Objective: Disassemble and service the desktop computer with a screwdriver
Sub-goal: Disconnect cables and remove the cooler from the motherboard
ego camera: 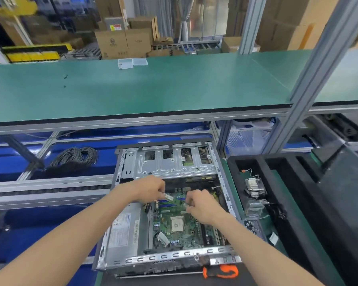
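An open desktop computer case [225, 182] lies flat on the bench in front of me. Inside it I see the green motherboard [180, 234] with a bare CPU [177, 224], a silver power supply [124, 234] at the left and a metal drive cage [174, 162] at the back. A green memory stick [175, 200] sits over the memory slots. My left hand [150, 188] pinches its left end and my right hand [201, 204] pinches its right end. A screwdriver with an orange and black handle [221, 273] lies along the case's near edge.
A black foam tray [293, 203] at the right holds a removed heatsink fan [254, 187] and cables. A coil of grey cable [74, 156] lies at the left on blue bins. A green upper shelf [153, 87] carries two small clear boxes [131, 62]. An aluminium post [310, 83] rises at right.
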The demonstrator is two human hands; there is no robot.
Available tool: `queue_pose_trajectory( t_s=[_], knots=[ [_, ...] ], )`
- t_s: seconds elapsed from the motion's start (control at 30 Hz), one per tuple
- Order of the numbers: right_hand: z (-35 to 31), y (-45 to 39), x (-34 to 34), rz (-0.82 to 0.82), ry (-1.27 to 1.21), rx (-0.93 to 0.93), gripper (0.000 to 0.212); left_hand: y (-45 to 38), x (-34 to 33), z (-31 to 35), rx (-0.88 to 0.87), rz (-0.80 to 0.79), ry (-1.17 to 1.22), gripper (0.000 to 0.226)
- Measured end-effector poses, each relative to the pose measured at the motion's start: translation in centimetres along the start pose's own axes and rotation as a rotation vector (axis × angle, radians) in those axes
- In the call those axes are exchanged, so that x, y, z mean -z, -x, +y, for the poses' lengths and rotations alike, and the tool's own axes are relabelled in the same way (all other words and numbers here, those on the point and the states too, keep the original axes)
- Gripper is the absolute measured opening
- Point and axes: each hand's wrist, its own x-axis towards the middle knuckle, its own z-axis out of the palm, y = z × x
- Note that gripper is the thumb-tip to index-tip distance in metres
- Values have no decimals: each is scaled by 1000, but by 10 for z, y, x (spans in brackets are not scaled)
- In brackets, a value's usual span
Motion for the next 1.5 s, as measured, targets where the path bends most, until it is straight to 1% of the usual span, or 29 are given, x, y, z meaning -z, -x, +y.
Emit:
queue_pose_trajectory(
  t_s=[0.07,0.13,0.2,0.3,0.4,0.5,0.57,0.63,0.7,0.8,0.93,1.07,1.17,1.3,1.5],
  knots=[
    [-2,10,10,-34,-86,37,8,7,14,7,-10,65,49,17],
    [-5,21,19,-58,-254,61,13,11,26,14,-37,119,191,19],
    [-8,30,30,-30,-422,70,21,13,36,23,-67,172,344,23],
    [-6,39,47,40,-501,77,25,10,43,42,-108,233,555,28],
    [1,42,64,82,-634,49,21,4,42,63,-143,335,702,29],
    [15,44,83,124,-752,34,10,-6,35,81,-175,490,784,23],
    [27,45,97,165,-777,18,7,-15,30,90,-155,548,677,20],
    [40,45,111,212,-807,-15,8,-24,25,97,-140,536,541,19],
    [55,43,122,265,-838,-56,13,-35,19,103,-177,513,474,25],
    [77,40,133,308,-852,-106,18,-49,12,115,-251,535,325,36],
    [106,31,134,331,-769,-198,15,-70,12,131,-263,529,162,46],
    [132,21,131,365,-607,-281,9,-92,16,140,-224,446,13,57],
    [154,10,127,364,-476,-333,7,-106,18,142,-179,365,24,66],
    [175,-7,115,259,-380,-391,7,-116,19,135,-186,265,114,70],
    [180,-23,89,124,-293,-442,7,-119,16,133,-186,225,162,67]
  ],
)
